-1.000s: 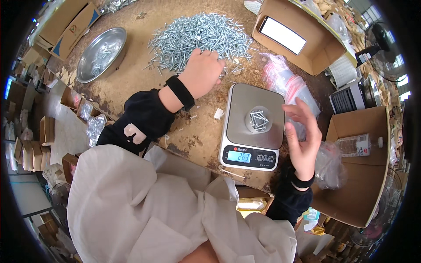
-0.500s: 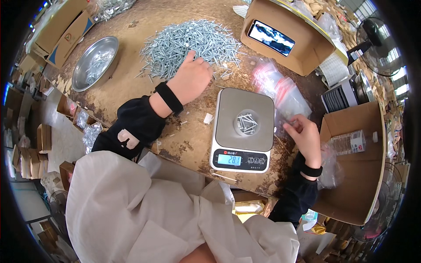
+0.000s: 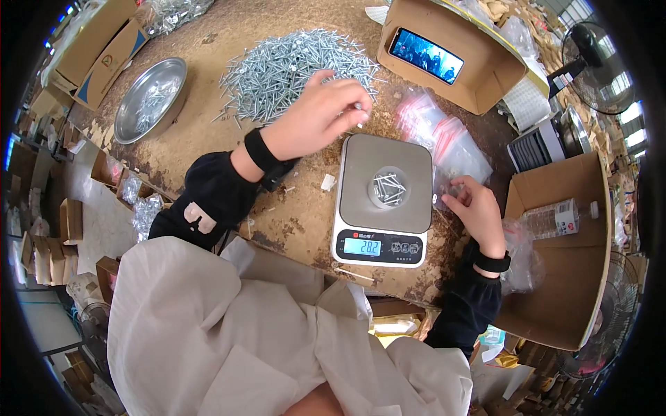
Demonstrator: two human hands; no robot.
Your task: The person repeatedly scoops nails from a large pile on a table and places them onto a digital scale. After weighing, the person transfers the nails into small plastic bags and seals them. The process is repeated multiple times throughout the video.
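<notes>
My left hand [image 3: 320,116] is raised between the heap of silver screws [image 3: 291,73] and the digital scale [image 3: 386,149], its fingers pinched round a screw [image 3: 359,106]. On the scale's metal plate stands a small clear cup [image 3: 375,197] with several screws [image 3: 390,188] in it, and the display is lit. Beside the scale's right edge, my right hand [image 3: 479,215] has thumb and fingers curled together at the edge of the clear zip bags [image 3: 461,156]. What those fingers hold, if anything, cannot be made out.
A round metal bowl [image 3: 151,100] with small pieces in it stands at left. A phone [image 3: 426,55] leans inside an open cardboard box [image 3: 479,76] at the back. Another carton [image 3: 555,291] at right holds a plastic bottle [image 3: 551,220]. A fan [image 3: 596,66] stands beyond.
My left hand has lifted off the screw heap and come right toward the scale with a screw in its fingers. My right hand has barely moved. The display reading has changed slightly.
</notes>
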